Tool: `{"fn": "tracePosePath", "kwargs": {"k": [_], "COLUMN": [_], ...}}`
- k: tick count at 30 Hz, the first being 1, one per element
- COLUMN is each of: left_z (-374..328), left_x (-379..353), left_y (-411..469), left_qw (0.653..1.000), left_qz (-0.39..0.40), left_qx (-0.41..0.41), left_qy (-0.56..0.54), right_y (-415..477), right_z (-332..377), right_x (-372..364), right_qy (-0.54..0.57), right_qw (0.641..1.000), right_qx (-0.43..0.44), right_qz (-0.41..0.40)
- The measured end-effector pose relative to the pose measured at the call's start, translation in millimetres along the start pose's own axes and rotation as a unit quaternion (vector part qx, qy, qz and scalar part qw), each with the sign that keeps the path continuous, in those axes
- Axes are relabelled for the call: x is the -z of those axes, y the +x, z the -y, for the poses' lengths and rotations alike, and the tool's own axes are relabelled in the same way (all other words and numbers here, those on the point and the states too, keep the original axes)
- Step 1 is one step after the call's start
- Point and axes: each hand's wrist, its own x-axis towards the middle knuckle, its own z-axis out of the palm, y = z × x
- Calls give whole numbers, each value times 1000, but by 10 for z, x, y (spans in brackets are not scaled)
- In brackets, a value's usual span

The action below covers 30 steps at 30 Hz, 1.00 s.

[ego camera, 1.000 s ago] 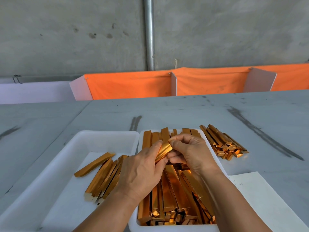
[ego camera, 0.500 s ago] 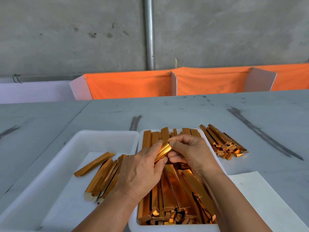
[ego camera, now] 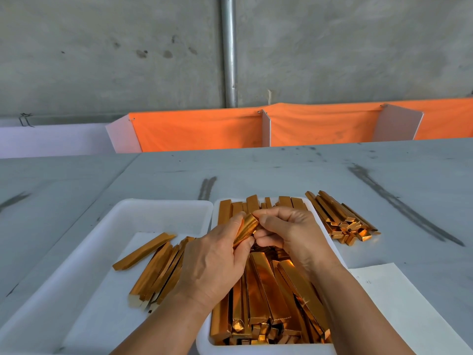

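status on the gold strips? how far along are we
Early, probably. Done, it seems: a few strips lie in the left tray. In hand: left hand and right hand pinch one gold piece above the right tray. Left: the right tray is packed full, and a pile sits on the table beside it. Which batch is the finished one cannot be told for sure.

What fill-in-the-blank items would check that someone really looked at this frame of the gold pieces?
1. The left hand and the right hand together hold one gold piece above the ___ tray.
2. The left tray holds ___ gold pieces than the right tray.
3. A loose pile lies on the table, to the ___ of both trays.
4. The cloth behind the table is ___.
Missing words: right, fewer, right, orange.
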Motion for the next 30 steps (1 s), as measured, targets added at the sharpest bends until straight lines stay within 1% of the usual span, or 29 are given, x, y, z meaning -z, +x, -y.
{"fn": "tracePosePath", "kwargs": {"k": [6,9,12,16,21,26,30], "left_z": [-24,-39,-59,-75,-55,-33,-22], "left_x": [12,32,54,70,59,37,42], "left_y": [16,16,10,6,-1,-6,-13], "left_qw": [1000,1000,1000,1000,1000,1000,999], "left_qz": [-12,-6,2,4,0,-6,-1], "left_qx": [23,15,11,-7,-21,-24,-38], "left_qy": [0,12,14,13,1,-11,-23], "right_y": [-29,-8,25,39,57,35,36], "right_z": [-10,-17,-45,-63,-59,-54,-39], "right_x": [-51,-54,-37,-17,-2,12,7], "right_qy": [-40,-29,-41,-34,-26,-33,-14], "right_qw": [998,999,999,999,1000,999,999], "right_qx": [33,32,29,19,2,30,29], "right_qz": [28,10,-15,-25,-7,6,17]}}
